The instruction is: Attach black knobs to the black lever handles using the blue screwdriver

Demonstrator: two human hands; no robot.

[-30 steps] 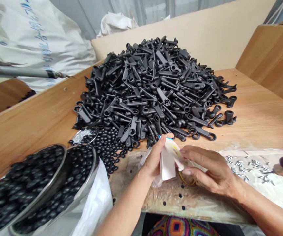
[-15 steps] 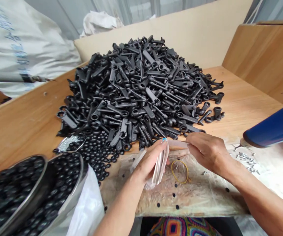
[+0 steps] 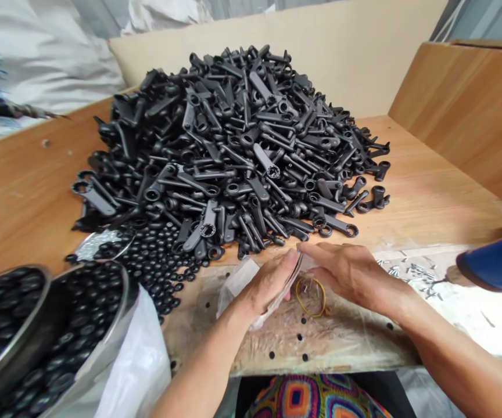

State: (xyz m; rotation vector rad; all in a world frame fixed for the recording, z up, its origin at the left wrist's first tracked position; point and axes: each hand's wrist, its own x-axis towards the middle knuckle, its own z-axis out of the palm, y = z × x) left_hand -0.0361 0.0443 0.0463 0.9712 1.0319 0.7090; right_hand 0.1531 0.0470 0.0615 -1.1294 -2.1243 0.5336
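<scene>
Because I see it nearly edge-on, the pad of paper (image 3: pixel 279 299) looks like a thin, off-white layered strip, tilted above the plastic-covered front of the surface (image 3: pixel 342 343), near a yellow rubber band (image 3: pixel 323 299). Blue writing on the white sack (image 3: pixel 59 58) is too cropped and blurred to read. My left hand (image 3: pixel 263 285) is closed around the pad; my right hand (image 3: pixel 358 273) reaches its upper end with fingers stretched, whether pinching a leaf I cannot tell.

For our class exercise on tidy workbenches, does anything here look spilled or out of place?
Round black pieces lie loose on the bench beside containers of them, perhaps spilled; metal pins lie scattered at right.
</scene>
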